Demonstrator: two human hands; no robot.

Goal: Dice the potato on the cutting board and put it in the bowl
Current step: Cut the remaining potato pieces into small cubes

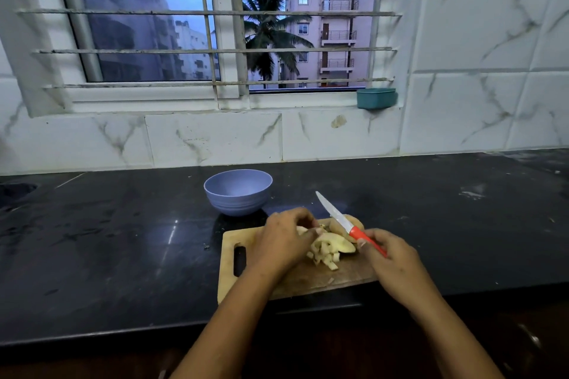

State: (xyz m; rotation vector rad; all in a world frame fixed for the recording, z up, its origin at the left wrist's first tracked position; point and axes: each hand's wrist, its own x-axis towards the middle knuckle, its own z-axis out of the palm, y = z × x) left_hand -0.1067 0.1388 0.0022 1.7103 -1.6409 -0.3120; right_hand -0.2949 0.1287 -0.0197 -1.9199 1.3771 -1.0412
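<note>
Potato [331, 248], part diced, lies on the cutting board [234, 237] between the hands. The left hand [283, 240] pinches a piece of potato; the right hand [391, 258] grips the red-handled knife [341, 218]. The bowl [237, 194] stands beyond the left hand.

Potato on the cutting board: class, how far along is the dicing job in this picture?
Done: a small pile of diced pieces lies on the cutting board. In hand: the left hand grips potato slices while the right hand holds the knife. Still to do: a skin-on potato chunk behind the knife is uncut, and the bowl looks empty.
</note>
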